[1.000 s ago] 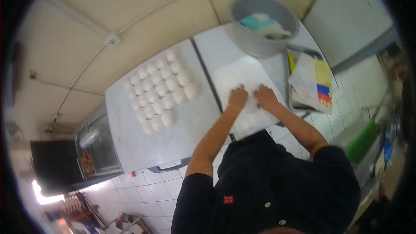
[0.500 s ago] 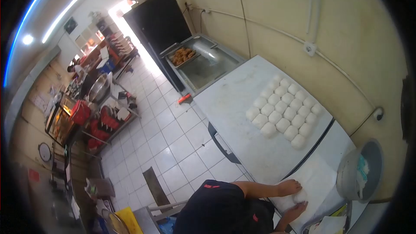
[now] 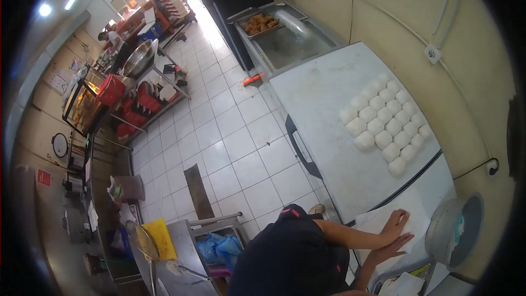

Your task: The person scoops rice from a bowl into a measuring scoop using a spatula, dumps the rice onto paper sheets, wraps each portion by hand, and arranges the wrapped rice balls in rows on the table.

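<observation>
On a white floured sheet point(image 3: 413, 203), my left hand point(image 3: 394, 226) lies palm down with its fingers stretched out. My right hand point(image 3: 390, 249) is flat just beside it, fingers extended, the two hands touching or nearly so. Whatever lies beneath the palms is hidden. Several round white dough balls point(image 3: 384, 116) sit in close rows on the white worktop point(image 3: 323, 109), farther from me than the sheet.
A grey tub point(image 3: 442, 233) stands right of the sheet, near a tray with papers point(image 3: 405, 285). Beyond the worktop is a glass-topped case point(image 3: 290, 38) with brown food. Left are the tiled floor point(image 3: 235, 148), a metal table with a yellow sheet point(image 3: 160, 238), and a distant person point(image 3: 114, 38).
The view has swung left, bringing in more of the room. My hands were apart around a whitish lump half a second ago; now they are close together and hide it.
</observation>
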A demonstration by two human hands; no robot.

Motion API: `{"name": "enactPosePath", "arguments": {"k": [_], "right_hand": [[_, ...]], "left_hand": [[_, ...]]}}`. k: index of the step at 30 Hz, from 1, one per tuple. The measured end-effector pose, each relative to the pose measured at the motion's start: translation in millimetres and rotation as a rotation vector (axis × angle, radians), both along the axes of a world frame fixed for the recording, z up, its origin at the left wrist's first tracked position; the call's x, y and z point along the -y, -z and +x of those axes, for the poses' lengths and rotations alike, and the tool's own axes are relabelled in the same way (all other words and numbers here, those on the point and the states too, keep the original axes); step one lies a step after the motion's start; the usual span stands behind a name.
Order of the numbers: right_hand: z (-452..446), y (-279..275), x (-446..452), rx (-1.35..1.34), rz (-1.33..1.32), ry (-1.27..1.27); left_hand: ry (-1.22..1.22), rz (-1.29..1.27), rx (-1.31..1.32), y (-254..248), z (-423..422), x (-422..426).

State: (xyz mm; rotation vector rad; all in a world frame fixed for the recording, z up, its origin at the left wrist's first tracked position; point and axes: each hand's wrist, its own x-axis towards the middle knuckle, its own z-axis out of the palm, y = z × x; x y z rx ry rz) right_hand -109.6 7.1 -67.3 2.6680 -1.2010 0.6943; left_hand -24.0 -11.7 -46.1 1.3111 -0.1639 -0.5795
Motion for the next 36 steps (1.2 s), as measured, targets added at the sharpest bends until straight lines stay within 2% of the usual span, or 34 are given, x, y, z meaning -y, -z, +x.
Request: {"name": "enactPosePath", "arguments": {"k": [2, 5, 6, 8, 10, 11, 12, 13, 14, 15, 17, 20, 23, 26, 27, 30, 31, 33, 36], "right_hand": [[24, 1, 29, 0.015, -0.16, -0.022], [47, -16, 54, 0.147, -0.09, -0.247], [55, -22, 59, 0.175, -0.053, -0.319], [77, -20, 58, 0.265, 0.077, -0.452], [94, -19, 45, 0.412, 0.28, -0.551], [106, -24, 36, 0.526, 0.398, -0.602], [113, -28, 22, 0.621, 0.498, -0.64], [124, -54, 6, 0.765, 0.662, -0.756], [133, -50, -7, 0.814, 0.763, -0.722], [141, -79, -29, 0.821, 0.891, -0.612], [148, -72, -54, 0.967, 1.166, -0.523], [155, -49, -71, 1.098, 1.487, -0.358], [159, -24, -70, 1.174, 1.655, -0.279], [186, -12, -49, 0.936, 1.73, -0.143], [195, -13, -43, 1.022, 1.867, -0.098], [236, -12, -22, 0.958, 2.068, -0.034], [254, -6, -17, 1.03, 2.031, -0.032], [284, 19, -6, 0.962, 1.882, 0.057], [317, 30, -11, 0.847, 1.587, 0.233]], "left_hand": [[-0.048, -0.019, 0.016, -50, 27, -5], [0.105, -0.016, -0.197, -88, 66, -17], [0.035, 0.015, -0.194, -87, 75, -14], [-0.042, 0.09, -0.204, -74, 77, -3], [-0.309, 0.143, 0.051, -43, 80, 10], [-0.226, 0.167, 0.018, -56, 94, -12], [-0.131, 0.134, 0.07, -24, 107, -16], [-0.095, 0.085, -0.134, -64, 124, -42], [-0.118, 0.052, -0.195, -82, 133, -58], [-0.116, 0.038, -0.133, -75, 136, -66], [-0.056, 0.087, -0.187, -86, 148, -84], [0.033, 0.273, 0.284, -72, 156, -102], [0.172, 0.311, 0.013, -48, 174, -111], [0.176, 0.319, 0.027, -21, 189, -110], [0.108, 0.335, 0.049, -16, 198, -108], [-0.085, 0.389, 0.1, 3, 220, -108], [-0.133, 0.41, 0.11, 19, 225, -110], [-0.182, 0.46, 0.116, 50, 231, -119], [-0.08, 0.217, -0.1, 55, 232, -127]]}}
